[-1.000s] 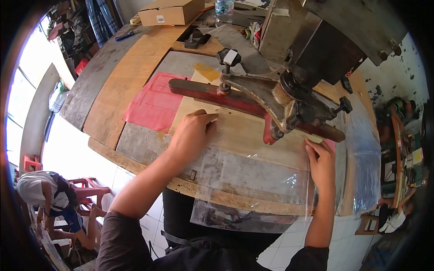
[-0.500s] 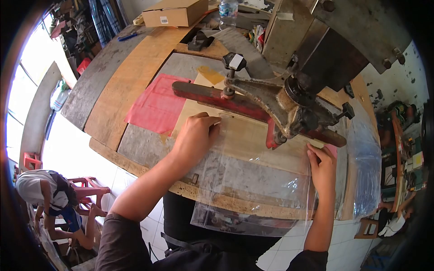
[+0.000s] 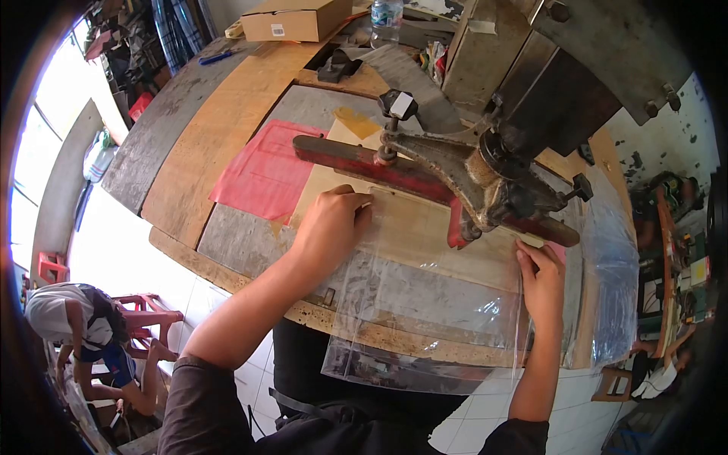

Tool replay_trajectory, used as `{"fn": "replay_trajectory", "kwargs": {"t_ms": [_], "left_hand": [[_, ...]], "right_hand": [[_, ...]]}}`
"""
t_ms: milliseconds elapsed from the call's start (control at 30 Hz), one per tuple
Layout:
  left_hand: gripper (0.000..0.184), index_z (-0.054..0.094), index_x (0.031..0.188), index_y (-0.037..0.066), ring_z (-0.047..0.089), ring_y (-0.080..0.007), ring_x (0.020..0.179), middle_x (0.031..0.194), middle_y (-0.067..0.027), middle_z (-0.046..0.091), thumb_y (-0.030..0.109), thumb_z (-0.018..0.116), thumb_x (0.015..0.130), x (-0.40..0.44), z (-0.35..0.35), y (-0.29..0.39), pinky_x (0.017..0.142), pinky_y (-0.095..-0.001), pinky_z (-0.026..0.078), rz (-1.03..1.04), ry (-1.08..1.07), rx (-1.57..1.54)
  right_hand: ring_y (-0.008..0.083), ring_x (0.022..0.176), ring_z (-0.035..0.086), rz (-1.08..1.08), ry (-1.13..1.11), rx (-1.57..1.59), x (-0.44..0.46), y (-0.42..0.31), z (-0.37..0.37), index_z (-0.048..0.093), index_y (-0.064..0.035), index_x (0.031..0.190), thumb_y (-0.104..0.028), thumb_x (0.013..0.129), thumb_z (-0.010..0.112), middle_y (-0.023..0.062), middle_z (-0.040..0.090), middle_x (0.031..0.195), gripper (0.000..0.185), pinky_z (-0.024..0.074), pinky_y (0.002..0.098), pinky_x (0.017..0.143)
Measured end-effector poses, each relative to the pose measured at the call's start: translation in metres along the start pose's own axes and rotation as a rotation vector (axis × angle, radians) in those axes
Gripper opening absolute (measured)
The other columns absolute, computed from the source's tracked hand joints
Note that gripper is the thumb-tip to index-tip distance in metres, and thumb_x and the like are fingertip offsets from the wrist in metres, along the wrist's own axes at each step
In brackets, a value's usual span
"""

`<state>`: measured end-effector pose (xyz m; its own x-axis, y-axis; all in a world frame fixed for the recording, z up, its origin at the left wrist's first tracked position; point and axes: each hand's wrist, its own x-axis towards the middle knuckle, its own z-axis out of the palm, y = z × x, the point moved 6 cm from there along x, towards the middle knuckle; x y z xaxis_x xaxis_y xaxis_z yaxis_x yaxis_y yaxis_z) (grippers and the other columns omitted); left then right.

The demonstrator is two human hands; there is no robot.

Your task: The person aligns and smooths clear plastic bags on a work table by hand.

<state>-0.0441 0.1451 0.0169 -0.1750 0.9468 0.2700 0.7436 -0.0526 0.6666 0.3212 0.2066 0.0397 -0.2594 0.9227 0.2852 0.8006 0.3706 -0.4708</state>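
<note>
A clear plastic sheet [image 3: 447, 303] lies over the tabletop and hangs past its front edge. My left hand [image 3: 331, 227] pinches the sheet's far left corner, fingers closed. At the right, my right hand [image 3: 540, 277] grips the far right corner between thumb and fingers. Both corners sit close to the long red-edged bar [image 3: 364, 168] of a press head [image 3: 489, 174], just on the near side of it. Beneath the sheet is a pale yellowish board [image 3: 425, 231], partly under the bar. A red sheet [image 3: 265, 171] lies left of my left hand.
A stack of clear plastic [image 3: 613, 280] drapes over the table's right side. At the back stand a cardboard box [image 3: 292, 21] and a water bottle [image 3: 386, 21]; a blue pen [image 3: 215, 58] lies at the left. One person [image 3: 91, 334] sits at lower left, others at far right.
Both hands keep their hold on the plastic sheet in nearly the same place. The whole view has shifted very slightly; the press bar looks unmoved.
</note>
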Motion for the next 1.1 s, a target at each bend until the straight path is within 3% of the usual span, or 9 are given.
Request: {"fn": "replay_trajectory", "kwargs": {"t_ms": [100,433,600,800,1033,1100], "left_hand": [[0.025,0.079,0.114,0.0,0.072,-0.0421,0.089,0.1,-0.0229,0.073,0.01,0.069,0.093,0.001,0.001,0.0,0.083,-0.0457,0.057,0.033,0.011,0.011],[0.026,0.079,0.113,0.0,0.071,-0.0431,0.095,0.102,-0.0235,0.073,0.011,0.066,0.093,0.0,0.003,0.001,0.087,-0.0476,0.057,0.027,0.005,0.006],[0.026,0.079,0.113,0.0,0.071,-0.0434,0.094,0.103,-0.0228,0.073,0.011,0.066,0.093,-0.001,0.004,0.005,0.087,-0.0476,0.057,0.02,0.013,0.013],[0.027,0.077,0.119,0.002,0.071,-0.0424,0.091,0.102,-0.0198,0.07,0.017,0.068,0.098,-0.006,0.006,0.009,0.082,-0.0499,0.056,0.05,0.018,0.113],[0.031,0.074,0.126,0.005,0.071,-0.0413,0.087,0.101,-0.0173,0.069,0.022,0.064,0.102,-0.011,0.01,0.009,0.079,-0.051,0.057,0.095,0.052,0.249],[0.031,0.074,0.127,0.006,0.071,-0.0412,0.086,0.102,-0.017,0.069,0.023,0.063,0.103,-0.01,0.011,0.009,0.079,-0.0509,0.058,0.096,0.026,0.254]], "right_hand": [[0.0314,0.097,0.071,0.033,-0.028,0.011,0.001,0.0,0.0,0.078,-0.002,0.123,-0.012,0.103,0.069,0.0178,0.074,0.107,0.024,0.0537,0.0373,0.087],[0.0335,0.112,0.071,-0.058,0.007,-0.042,0.002,0.001,0.0,0.078,0.0007,0.118,-0.007,0.1,0.071,0.0178,0.075,0.119,0.021,0.0546,0.0397,0.099],[0.0399,0.127,0.063,-0.035,0.013,-0.039,0.002,-0.002,-0.003,0.079,-0.0011,0.117,-0.007,0.097,0.073,0.0172,0.075,0.122,0.021,0.0481,0.0457,0.11],[0.0409,0.136,0.056,0.04,-0.026,-0.005,0.002,0.004,-0.001,0.08,-0.0035,0.116,-0.008,0.096,0.074,0.0171,0.072,0.129,0.021,0.0434,0.047,0.116],[0.0389,0.136,0.057,0.011,0.028,-0.022,-0.002,0.001,-0.002,0.08,-0.0041,0.118,-0.009,0.097,0.074,0.0155,0.072,0.13,0.022,0.0424,0.047,0.117],[0.0373,0.11,0.07,-0.104,0.04,-0.124,-0.003,-0.007,-0.005,0.077,-0.0006,0.121,-0.011,0.101,0.07,0.0178,0.073,0.119,0.024,0.0533,0.0416,0.096]]}}
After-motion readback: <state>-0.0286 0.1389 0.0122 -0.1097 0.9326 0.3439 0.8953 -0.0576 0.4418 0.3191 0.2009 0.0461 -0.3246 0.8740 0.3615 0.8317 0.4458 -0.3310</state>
